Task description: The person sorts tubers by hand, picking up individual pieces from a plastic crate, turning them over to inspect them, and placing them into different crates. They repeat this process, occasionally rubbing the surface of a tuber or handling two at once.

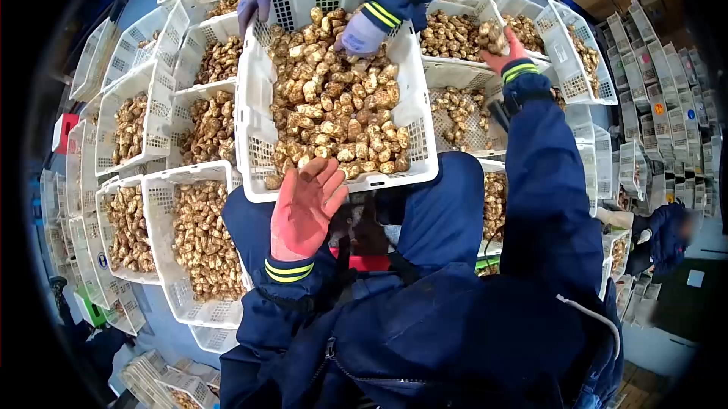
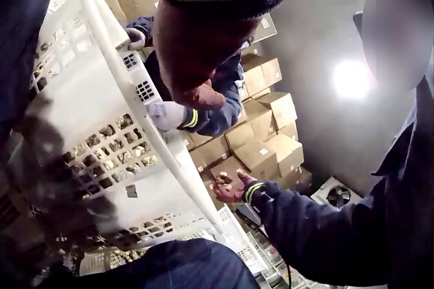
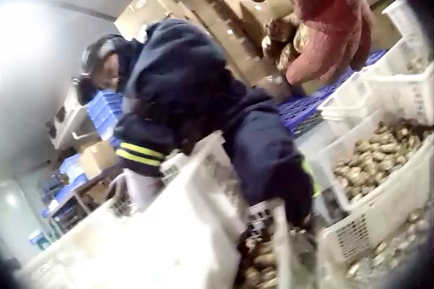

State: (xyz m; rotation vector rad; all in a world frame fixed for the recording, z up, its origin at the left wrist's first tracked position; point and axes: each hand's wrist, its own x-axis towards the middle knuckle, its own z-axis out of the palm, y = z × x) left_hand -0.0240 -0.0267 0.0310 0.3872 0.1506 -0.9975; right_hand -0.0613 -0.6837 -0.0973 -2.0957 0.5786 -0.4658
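Observation:
A white plastic crate (image 1: 418, 98) full of small knobbly brown tubers (image 1: 334, 98) sits in front of me in the head view. My left hand (image 1: 305, 208), in a pink glove, is held palm up with fingers spread at the crate's near rim, holding nothing. Out to the right, my pink-gloved right hand (image 1: 509, 54) grips a few tubers (image 1: 491, 37) over the smaller crates there. The right wrist view shows those tubers (image 3: 283, 39) bunched between the fingers and thumb. Across from me, another person's gloved hand (image 1: 362, 34) reaches into the tubers, the other at the rim.
White crates with tubers surround me, including a fuller crate (image 1: 201, 242) on the left and a sparser crate (image 1: 462, 147) on the right. Stacked cardboard boxes (image 2: 261, 157) stand behind the other person. Another person (image 1: 663, 235) is at the far right, near stacked crates (image 1: 660, 98).

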